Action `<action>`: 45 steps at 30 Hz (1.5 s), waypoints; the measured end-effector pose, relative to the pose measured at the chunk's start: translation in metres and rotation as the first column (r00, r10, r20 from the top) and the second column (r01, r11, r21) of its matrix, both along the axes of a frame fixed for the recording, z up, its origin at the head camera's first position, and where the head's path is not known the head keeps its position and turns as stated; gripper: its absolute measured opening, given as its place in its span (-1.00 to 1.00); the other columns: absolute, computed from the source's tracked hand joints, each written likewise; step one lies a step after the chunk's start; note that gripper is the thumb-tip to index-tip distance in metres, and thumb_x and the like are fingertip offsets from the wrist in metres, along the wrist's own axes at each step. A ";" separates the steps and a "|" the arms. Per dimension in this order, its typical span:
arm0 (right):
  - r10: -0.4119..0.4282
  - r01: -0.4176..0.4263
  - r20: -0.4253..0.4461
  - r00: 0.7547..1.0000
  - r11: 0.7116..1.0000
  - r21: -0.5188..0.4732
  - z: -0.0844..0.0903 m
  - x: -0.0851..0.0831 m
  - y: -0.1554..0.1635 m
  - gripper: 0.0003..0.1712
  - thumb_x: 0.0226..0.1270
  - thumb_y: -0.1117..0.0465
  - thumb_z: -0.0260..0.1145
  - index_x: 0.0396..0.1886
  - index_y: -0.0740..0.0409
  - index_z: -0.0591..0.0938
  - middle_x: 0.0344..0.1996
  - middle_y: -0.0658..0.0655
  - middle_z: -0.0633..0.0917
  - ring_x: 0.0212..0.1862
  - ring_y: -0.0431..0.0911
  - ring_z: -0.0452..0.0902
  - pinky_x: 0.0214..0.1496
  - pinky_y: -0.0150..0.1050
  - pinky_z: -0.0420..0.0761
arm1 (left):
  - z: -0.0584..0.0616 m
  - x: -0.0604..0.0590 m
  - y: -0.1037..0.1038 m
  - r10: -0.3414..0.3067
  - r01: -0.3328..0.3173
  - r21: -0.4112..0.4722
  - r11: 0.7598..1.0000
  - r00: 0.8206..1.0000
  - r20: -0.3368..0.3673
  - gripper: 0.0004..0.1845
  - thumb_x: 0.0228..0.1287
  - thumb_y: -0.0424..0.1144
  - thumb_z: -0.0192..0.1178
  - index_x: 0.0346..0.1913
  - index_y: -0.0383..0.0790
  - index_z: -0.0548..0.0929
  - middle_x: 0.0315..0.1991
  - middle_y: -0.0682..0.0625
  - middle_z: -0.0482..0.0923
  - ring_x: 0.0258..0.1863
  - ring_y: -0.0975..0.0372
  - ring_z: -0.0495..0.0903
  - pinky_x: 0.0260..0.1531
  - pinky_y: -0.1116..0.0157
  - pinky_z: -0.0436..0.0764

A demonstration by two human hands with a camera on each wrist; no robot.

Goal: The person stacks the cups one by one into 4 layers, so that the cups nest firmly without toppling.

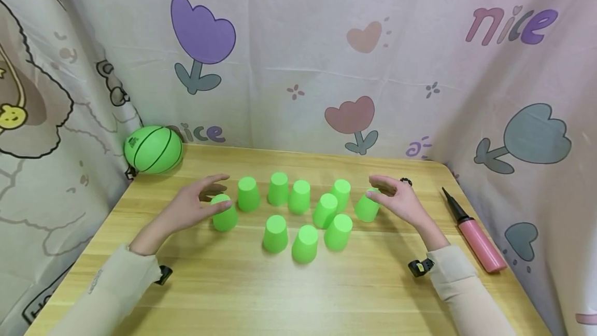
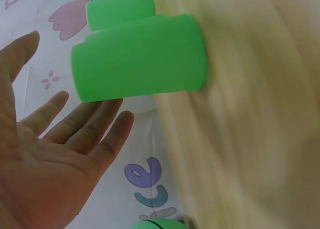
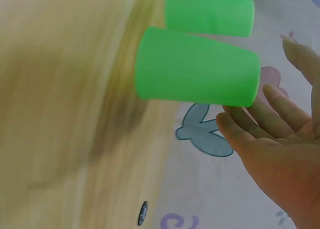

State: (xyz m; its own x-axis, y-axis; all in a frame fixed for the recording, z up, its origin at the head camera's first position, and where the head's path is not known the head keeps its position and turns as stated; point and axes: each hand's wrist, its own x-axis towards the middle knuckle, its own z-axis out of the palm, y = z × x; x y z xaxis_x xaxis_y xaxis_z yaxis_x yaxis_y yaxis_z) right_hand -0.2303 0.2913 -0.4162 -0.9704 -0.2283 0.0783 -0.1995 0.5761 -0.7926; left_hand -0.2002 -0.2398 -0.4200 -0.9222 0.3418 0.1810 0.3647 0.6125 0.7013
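Tabletop (image 1: 289, 297): leftmost green cup (image 1: 225, 221) beside the left hand (image 1: 190, 204).

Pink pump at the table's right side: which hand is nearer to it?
Right. The right hand is by the rightmost green cup, just left of the pink pump; the left hand is farther off, by the leftmost green cup.

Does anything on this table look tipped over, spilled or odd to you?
Nothing looks spilled or damaged, and the green cups all stand mouth-down, none toppled. Mildly odd, perhaps: the pink pump lies by the right edge of the table, apart from the cups.
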 end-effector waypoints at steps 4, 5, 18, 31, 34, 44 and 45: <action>0.007 -0.008 0.028 1.000 1.000 0.010 -0.009 0.002 0.007 -0.21 0.42 -0.05 0.49 0.50 0.22 0.48 0.42 0.30 0.58 0.43 0.23 0.53 0.47 0.11 0.55 | -0.005 0.005 -0.005 -0.004 0.004 0.008 1.000 1.000 0.003 -0.21 0.35 -0.05 0.47 0.55 -0.20 0.40 0.24 -0.31 0.67 0.18 -0.15 0.70 0.19 -0.17 0.70; 0.010 -0.010 0.036 0.999 1.000 0.010 -0.011 0.002 0.008 -0.19 0.41 -0.04 0.50 0.51 0.22 0.47 0.42 0.30 0.58 0.42 0.23 0.54 0.45 0.08 0.58 | -0.007 0.007 -0.006 -0.004 0.004 0.008 1.000 1.000 0.006 -0.20 0.34 -0.04 0.48 0.54 -0.19 0.41 0.24 -0.30 0.67 0.17 -0.14 0.70 0.18 -0.17 0.71; 0.018 -0.016 0.067 0.998 0.999 -0.028 -0.028 0.007 0.013 -0.20 0.39 0.13 0.51 0.51 0.30 0.43 0.29 0.39 0.65 0.30 0.29 0.62 0.19 -0.28 0.75 | -0.028 0.010 -0.008 -0.040 0.040 0.032 0.999 0.999 0.001 -0.29 0.29 -0.07 0.51 0.42 -0.28 0.54 0.27 -0.24 0.65 0.12 -0.05 0.72 0.07 0.09 0.79; 0.029 -0.028 0.039 0.999 0.999 -0.016 -0.028 0.005 0.011 -0.27 0.41 0.20 0.50 0.46 0.37 0.46 0.25 0.41 0.65 0.26 0.31 0.65 0.14 -0.29 0.77 | -0.031 0.003 -0.014 0.056 -0.056 -0.007 0.998 0.998 -0.005 -0.31 0.30 -0.07 0.51 0.35 -0.40 0.56 0.17 -0.32 0.70 0.09 -0.14 0.74 0.07 0.00 0.79; 0.033 -0.033 0.034 0.999 0.999 -0.009 -0.028 0.005 0.012 -0.28 0.41 0.20 0.49 0.45 0.38 0.46 0.24 0.41 0.66 0.25 0.30 0.66 0.13 -0.30 0.78 | -0.026 -0.004 -0.015 0.080 -0.080 -0.007 0.997 0.997 -0.011 -0.30 0.32 -0.08 0.49 0.37 -0.41 0.54 0.17 -0.33 0.70 0.07 -0.13 0.75 0.03 0.13 0.81; 0.043 -0.043 0.042 0.998 0.999 -0.001 -0.027 0.005 0.013 -0.26 0.40 0.15 0.51 0.45 0.37 0.47 0.24 0.38 0.68 0.23 0.25 0.68 0.11 -0.30 0.78 | 0.009 -0.048 -0.006 0.117 -0.117 0.023 0.993 0.993 -0.008 -0.33 0.39 -0.07 0.44 0.41 -0.38 0.51 0.24 -0.39 0.63 0.13 -0.23 0.70 0.14 -0.14 0.74; 0.044 -0.044 0.040 0.998 0.999 -0.002 -0.027 0.005 0.013 -0.26 0.40 0.15 0.51 0.45 0.37 0.47 0.23 0.38 0.68 0.23 0.25 0.68 0.11 -0.30 0.78 | 0.013 -0.054 -0.004 0.117 -0.117 0.022 0.993 0.993 -0.011 -0.33 0.39 -0.07 0.44 0.40 -0.38 0.52 0.25 -0.39 0.62 0.15 -0.24 0.69 0.15 -0.15 0.73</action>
